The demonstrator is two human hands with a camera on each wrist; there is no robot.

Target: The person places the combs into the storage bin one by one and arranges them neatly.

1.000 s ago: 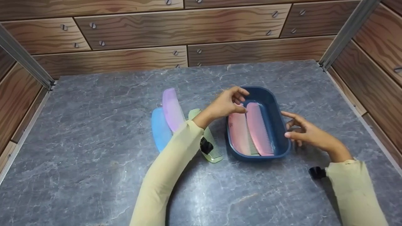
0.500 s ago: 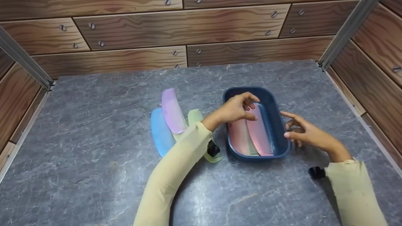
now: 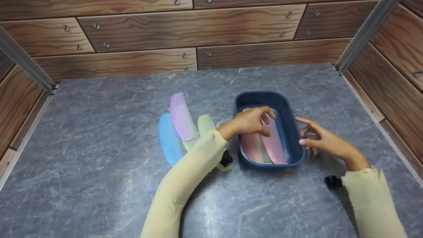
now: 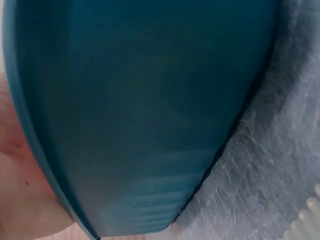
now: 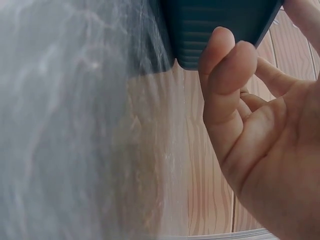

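In the head view, my left hand [image 3: 252, 121] is over a dark blue plastic tub [image 3: 274, 166], fingers loosely bent. Below it, two pink combs [image 3: 273, 145] lie side by side in the tub, their upper parts partly covered by the hand. Nothing shows between thumb and fingers. My right hand [image 3: 319, 138] touches the tub's right side, index finger extended along the wall and thumb by the rim; the right wrist view has its bent fingers [image 5: 232, 70] against the ribbed wall. The tub's outer side fills most of the left wrist view.
Left of the tub, a purple comb [image 3: 181, 117] overlaps a blue comb [image 3: 168, 138] on the grey marbled table [image 3: 99, 165]. A pale green comb [image 3: 205, 122] lies partly under the left sleeve [image 3: 185, 178]. Wood-patterned panels [image 3: 198, 29] enclose the back and sides.
My left hand has moved right and toward the near side, from the tub's left rim to over the pink combs. The right hand and the tub stay in place.
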